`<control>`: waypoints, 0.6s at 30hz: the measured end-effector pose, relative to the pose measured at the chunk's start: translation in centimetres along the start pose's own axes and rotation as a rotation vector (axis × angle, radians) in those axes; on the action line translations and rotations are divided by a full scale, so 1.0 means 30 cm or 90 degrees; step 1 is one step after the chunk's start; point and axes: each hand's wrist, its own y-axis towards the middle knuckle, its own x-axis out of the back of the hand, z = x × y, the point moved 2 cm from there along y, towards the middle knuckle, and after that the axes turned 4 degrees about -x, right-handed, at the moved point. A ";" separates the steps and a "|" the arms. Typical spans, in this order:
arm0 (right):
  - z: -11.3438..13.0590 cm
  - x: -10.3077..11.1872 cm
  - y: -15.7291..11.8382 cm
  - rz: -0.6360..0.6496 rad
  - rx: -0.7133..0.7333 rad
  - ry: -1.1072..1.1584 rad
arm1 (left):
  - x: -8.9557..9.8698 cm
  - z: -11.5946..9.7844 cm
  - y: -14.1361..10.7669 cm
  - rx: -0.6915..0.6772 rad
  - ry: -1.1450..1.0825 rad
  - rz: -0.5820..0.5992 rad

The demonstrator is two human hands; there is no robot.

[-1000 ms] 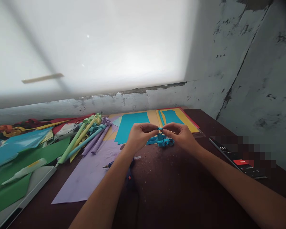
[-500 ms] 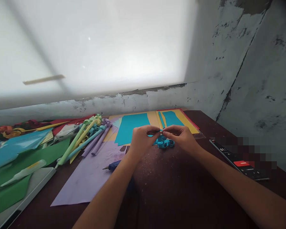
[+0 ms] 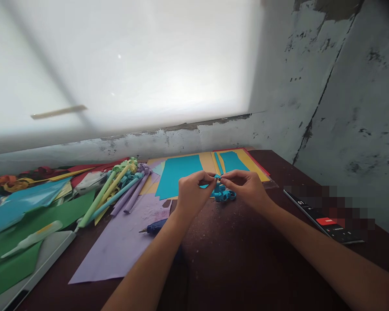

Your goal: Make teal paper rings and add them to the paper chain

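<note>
1. The left hand (image 3: 196, 192) pinches a small blue paper strip (image 3: 217, 176) between thumb and fingers, close to its left end.
2. The right hand (image 3: 248, 188) pinches the other side of the same strip, its fingertips nearly meeting the left ones.
3. Little has shifted in the last second: both hands stay together at nearly the same spot, while the strip, flatter at first, now shows as a small raised bend. That suggests fine shaping rather than carrying.
4. Just below the fingertips lies a cluster of blue paper curls (image 3: 223, 195); whether the strip is joined to it cannot be told.
5. Beyond the hands are a blue paper sheet (image 3: 178, 170) and, to its right, a blue paper tube (image 3: 218, 163) on yellow paper (image 3: 257, 169).
6. Beside the left forearm, a blue glue gun (image 3: 156, 226) shows its tip over purple paper (image 3: 116, 250); the arm hides part of it.
7. Colored paper rolls (image 3: 100, 196) with curled ends lie farther left, and a phone (image 3: 324, 220) rests on the dark surface (image 3: 240, 255) beyond the right forearm.
</note>
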 end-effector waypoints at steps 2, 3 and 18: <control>-0.003 0.002 -0.002 0.000 0.020 -0.002 | -0.003 -0.004 0.001 0.026 -0.015 0.001; -0.004 0.002 -0.004 0.004 0.030 -0.004 | -0.005 -0.006 0.001 0.020 -0.003 0.008; -0.020 0.001 -0.003 0.003 0.112 -0.070 | -0.024 0.024 -0.007 -0.185 0.155 0.025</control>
